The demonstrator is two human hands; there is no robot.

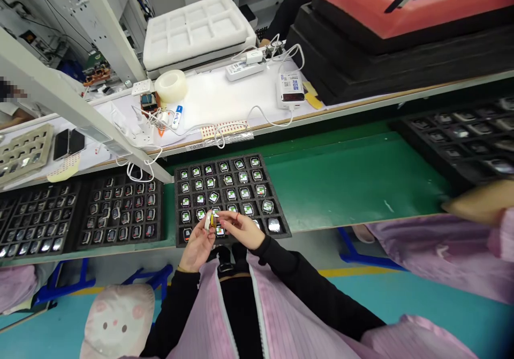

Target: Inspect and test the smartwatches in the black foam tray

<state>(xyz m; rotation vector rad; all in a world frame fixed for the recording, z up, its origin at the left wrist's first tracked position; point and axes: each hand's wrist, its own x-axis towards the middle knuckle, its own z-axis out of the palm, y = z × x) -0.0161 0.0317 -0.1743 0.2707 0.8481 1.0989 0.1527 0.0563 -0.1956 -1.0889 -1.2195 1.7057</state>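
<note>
My left hand [197, 249] is closed around a small smartwatch case [208, 221], white on one side and held on edge. A yellow piece [213, 220] shows on the side of the case that faces my other hand. My right hand [248, 233] reaches in from the right, its fingertips pinched together close to that yellow piece; what lies between them is too small to make out. Both hands are over the front of a black foam tray [283, 225], whose pockets hold several watch faces with lit white and green screens.
More black trays of watches [156, 209] stand to the left, another [425, 129] to the right near a blurred co-worker's hand [482, 204]. A white post [104, 139] rises left. The shelf behind carries a tape roll [172, 85], cables, a power strip [244, 70] and foam stacks [341, 65].
</note>
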